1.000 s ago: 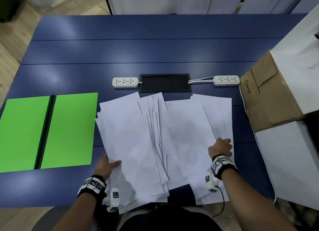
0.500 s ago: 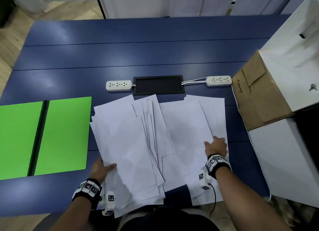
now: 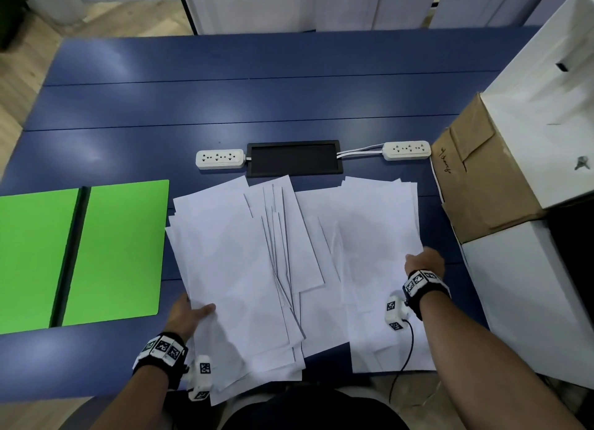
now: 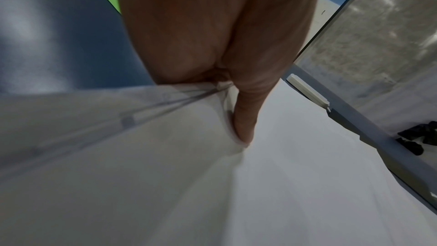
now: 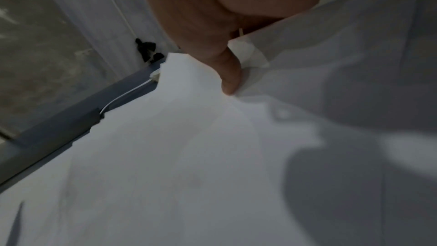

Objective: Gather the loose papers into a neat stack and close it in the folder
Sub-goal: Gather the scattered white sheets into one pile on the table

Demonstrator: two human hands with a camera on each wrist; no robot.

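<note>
Several loose white papers (image 3: 283, 269) lie fanned across the near middle of the blue table (image 3: 257, 102). My left hand (image 3: 189, 314) grips the left edge of the fan, thumb on top of the sheets (image 4: 246, 122), fingers hidden under them. My right hand (image 3: 424, 264) holds the right edge of the papers (image 5: 212, 156), thumb pressed on top and fingers beneath. The green folder (image 3: 80, 253) lies open and flat at the left, its dark spine running front to back.
Two white power strips (image 3: 220, 158) (image 3: 406, 150) flank a black cable hatch (image 3: 294, 157) just behind the papers. A brown cardboard flap (image 3: 482, 179) and white boxes (image 3: 530, 301) crowd the right side. The near table edge is by my body.
Both hands have kept their hold on the paper edges. The right hand has slid a little outward to the right edge of the sheets. The papers have barely shifted.
</note>
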